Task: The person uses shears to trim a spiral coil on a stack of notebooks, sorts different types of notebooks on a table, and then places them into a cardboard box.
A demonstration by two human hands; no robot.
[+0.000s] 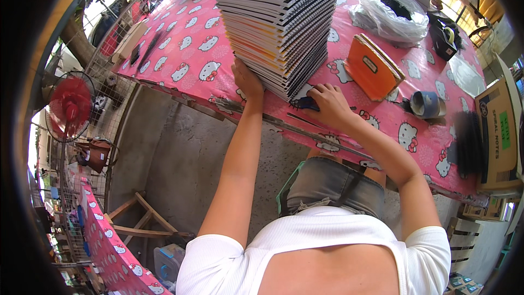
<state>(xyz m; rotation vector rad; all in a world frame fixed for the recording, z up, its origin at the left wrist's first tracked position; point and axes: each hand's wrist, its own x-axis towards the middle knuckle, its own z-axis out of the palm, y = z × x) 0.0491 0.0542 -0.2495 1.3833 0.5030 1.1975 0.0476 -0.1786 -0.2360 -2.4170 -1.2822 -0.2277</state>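
Observation:
A tall stack of spiral-bound notebooks [273, 38] stands on the table, with black coils along its right side and white and yellow page edges toward me. My left hand [248, 81] is at the stack's lower left edge, gripping the bottom notebooks; its fingertips are partly hidden against them. Just right of the stack's near corner, my right hand [330, 104] rests low over the tabletop. Its bent fingers close on a small dark-blue object [308, 103], whose kind is mostly covered. An orange box-like holder [373, 68] stands beyond that hand.
A pink patterned cloth covers the table [188, 38]. Farther right are a clear plastic bag [390, 13] of black coils, a tape roll [427, 104], a black tape dispenser [443, 35] and a cardboard box [499, 125]. A red fan [71, 106] stands left, near a wooden frame [144, 218].

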